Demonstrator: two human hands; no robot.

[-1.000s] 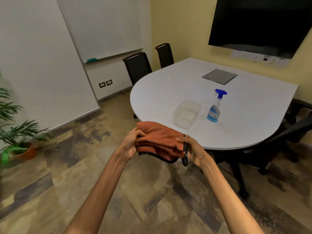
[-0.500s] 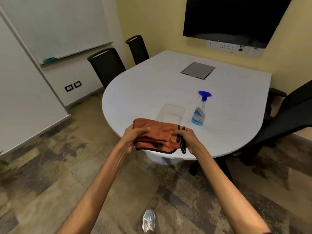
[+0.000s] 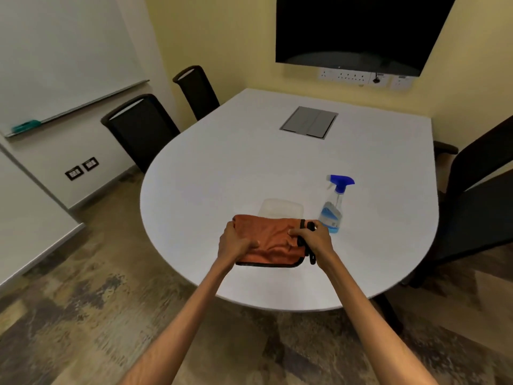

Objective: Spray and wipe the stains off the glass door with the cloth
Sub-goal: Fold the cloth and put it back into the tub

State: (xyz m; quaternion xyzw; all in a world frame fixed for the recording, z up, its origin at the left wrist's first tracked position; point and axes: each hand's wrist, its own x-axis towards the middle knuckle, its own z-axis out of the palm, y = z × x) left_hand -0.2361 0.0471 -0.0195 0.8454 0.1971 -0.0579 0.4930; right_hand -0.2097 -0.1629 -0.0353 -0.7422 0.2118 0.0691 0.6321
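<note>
1. Hands: the left hand [image 3: 236, 243] grips the cloth's left end and the right hand [image 3: 313, 243] pinches its right end, fingers curled.
2. Cloth [image 3: 274, 243] between them, over the bench [image 3: 222, 176]: soft, light, folded, long axis hand to hand.
3. Spray bottle [image 3: 333, 209] just beyond the right hand: upright, nozzle seemingly leftward, best gripped at the neck.

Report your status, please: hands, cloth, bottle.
Left hand and right hand both grip the cloth over the table. Spray bottle upright, untouched. Clear box behind cloth.
</note>
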